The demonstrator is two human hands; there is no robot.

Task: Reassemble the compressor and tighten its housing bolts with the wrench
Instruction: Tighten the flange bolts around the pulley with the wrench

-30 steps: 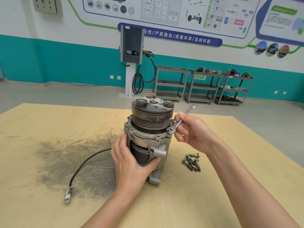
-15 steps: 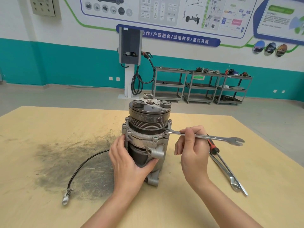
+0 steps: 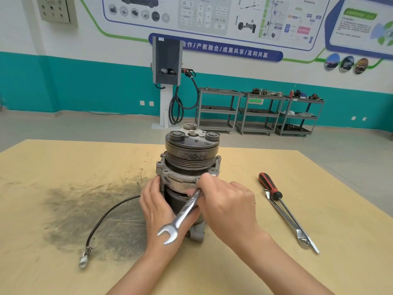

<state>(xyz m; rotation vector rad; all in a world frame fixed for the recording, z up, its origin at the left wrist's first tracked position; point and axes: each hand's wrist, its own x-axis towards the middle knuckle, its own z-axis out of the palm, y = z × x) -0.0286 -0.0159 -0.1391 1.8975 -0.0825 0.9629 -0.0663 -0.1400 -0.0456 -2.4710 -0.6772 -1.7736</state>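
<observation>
Frame centre: left hand (image 3: pixel 156 206) grips compressor (image 3: pixel 190 167) body; right hand (image 3: pixel 228 206) fingers curled round wrench (image 3: pixel 182 216) (open end toward viewer).

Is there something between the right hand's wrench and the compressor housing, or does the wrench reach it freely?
Nothing visible blocks it. The right hand holds the wrench against the compressor flange; the fingers hide its far end. The left hand grips the left side.
</observation>
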